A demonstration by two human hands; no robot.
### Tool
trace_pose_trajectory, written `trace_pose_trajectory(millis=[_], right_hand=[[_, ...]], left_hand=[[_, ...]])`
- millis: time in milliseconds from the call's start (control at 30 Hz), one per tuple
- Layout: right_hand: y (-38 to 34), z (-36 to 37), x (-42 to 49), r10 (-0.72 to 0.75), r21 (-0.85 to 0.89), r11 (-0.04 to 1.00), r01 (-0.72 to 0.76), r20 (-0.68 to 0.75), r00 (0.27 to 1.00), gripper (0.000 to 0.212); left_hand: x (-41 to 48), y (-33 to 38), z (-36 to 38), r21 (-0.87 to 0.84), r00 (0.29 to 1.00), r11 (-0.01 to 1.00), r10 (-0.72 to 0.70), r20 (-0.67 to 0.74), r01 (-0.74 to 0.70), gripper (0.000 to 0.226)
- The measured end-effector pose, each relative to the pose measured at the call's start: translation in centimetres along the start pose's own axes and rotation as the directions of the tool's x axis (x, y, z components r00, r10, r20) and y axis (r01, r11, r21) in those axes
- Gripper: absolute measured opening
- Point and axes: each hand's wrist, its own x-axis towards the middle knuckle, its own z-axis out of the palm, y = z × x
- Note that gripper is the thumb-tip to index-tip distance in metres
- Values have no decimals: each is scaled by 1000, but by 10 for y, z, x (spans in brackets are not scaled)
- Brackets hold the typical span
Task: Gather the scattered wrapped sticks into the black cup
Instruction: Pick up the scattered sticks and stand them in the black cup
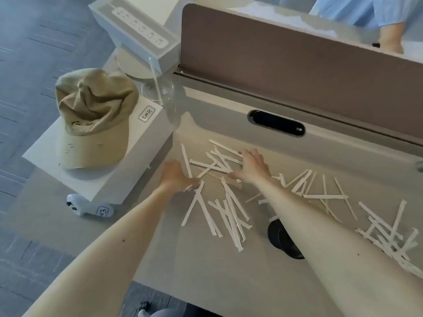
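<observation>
Here both hands rest on the sticks (219,165) on the desk (206,266): left hand (176,176) pinching one, right hand (251,167) spread wide; the black cup (280,239) sits under the right forearm.

Both bare forearms reach forward, converging. The left hand (176,176) is curled, knuckles up, fingertips pinched together at its right edge. The right hand (251,167) lies palm down, fingers spread and thumb stretched toward the left hand.
</observation>
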Motion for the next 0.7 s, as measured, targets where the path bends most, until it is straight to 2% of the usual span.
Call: trace_pose_trajectory(millis=[100, 233, 400, 700], right_hand=[[-8, 12, 12, -2, -110, 994, -3, -41, 999, 94], [-15, 25, 22, -18, -245, 970, 6, -50, 999, 89], [-19, 31, 36, -104, -244, 967, 77, -99, 990, 62], [-39, 33, 49, -157, -189, 971, 145, -49, 986, 22]], left_hand=[[11, 1, 10, 68, 999, 996, 53, 14, -54, 61], [22, 0, 21, 77, 987, 984, 163, -9, -162, 51], [36, 3, 24, 66, 975, 973, 224, -10, -223, 12], [47, 19, 35, 108, 963, 958, 270, -27, -266, 19]])
